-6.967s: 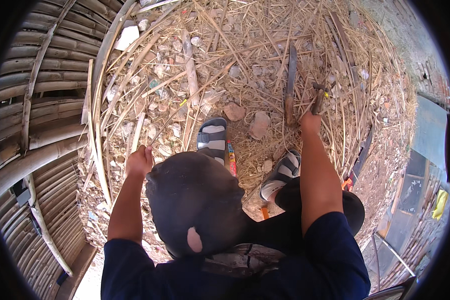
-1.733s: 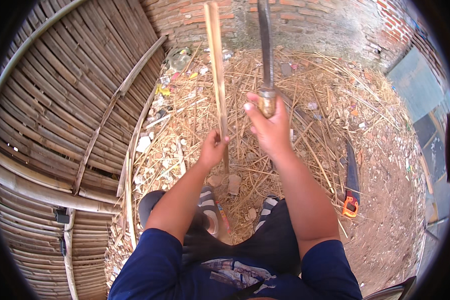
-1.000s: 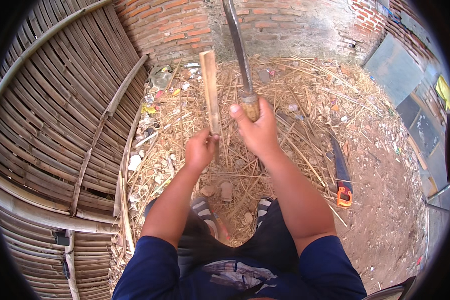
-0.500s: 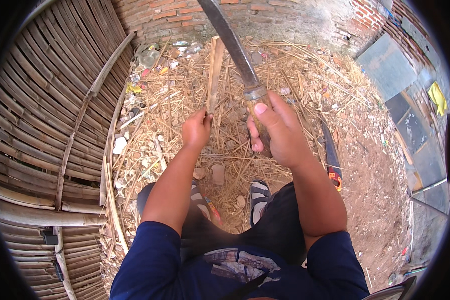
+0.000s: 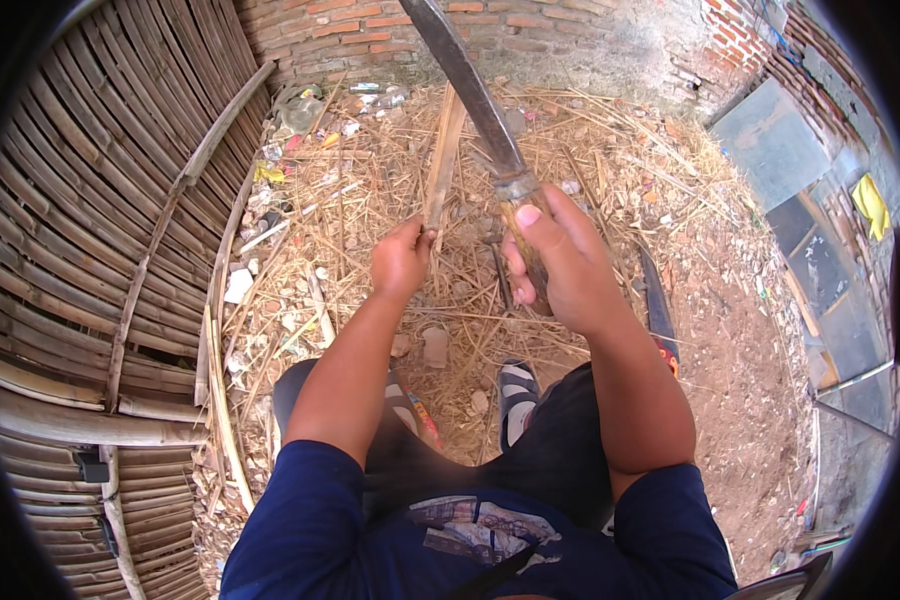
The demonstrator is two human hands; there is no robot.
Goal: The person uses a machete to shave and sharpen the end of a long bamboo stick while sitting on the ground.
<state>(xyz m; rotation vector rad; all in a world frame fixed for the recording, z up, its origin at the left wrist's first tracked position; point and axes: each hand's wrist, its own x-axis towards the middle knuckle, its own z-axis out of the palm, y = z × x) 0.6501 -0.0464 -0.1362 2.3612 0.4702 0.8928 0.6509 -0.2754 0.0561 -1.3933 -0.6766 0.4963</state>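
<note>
A machete [image 5: 482, 110] with a dark curved blade and a worn wooden handle rises from my right hand [image 5: 568, 262], whose fingers wrap round the handle. Its blade points up and away, leaning left, and the tip runs off the top of the view. In my left hand [image 5: 402, 262] the near end of a flat wooden or bamboo strip [image 5: 444, 160] is pinched between thumb and fingers. The strip stretches away from me and leans a little right, its far end close to the left side of the blade. Whether strip and blade touch, I cannot tell.
Straw and split slivers [image 5: 370, 190] litter the ground around my feet. A handsaw [image 5: 658, 300] lies right of my right forearm. On the left stands a bamboo slat wall [image 5: 90, 220]; a brick wall [image 5: 370, 40] closes the far side. Grey panels [image 5: 770, 140] lean at the right.
The strip's far end has swung right, nearer the blade, and my left hand has shifted slightly right. My right hand and the machete have moved only a little.
</note>
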